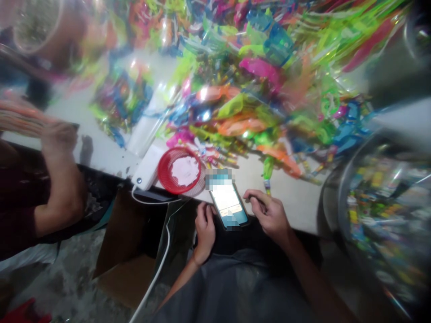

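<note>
A lit phone (229, 204) lies tilted at the table's front edge, its lower end over my dark lap; parts of its screen are blurred out. Just left of the phone's lower half is my left hand (205, 228), fingers curled in; whether they touch the phone or grip anything is hidden. On the other side, my right hand (270, 216) is loosely closed, its bent index finger close to the phone's right edge, with nothing visible in it. Beyond the phone stands a red mesh basket (162, 168) holding pale pink pieces.
Piled over the table (301, 202) are colourful plastic pieces (240, 105). A large metal bowl (343, 197) of small colourful items stands at right. Beside the basket sits a white device (148, 168) with a cable (163, 260). Another person's hand (60, 134) grips a striped bundle at left.
</note>
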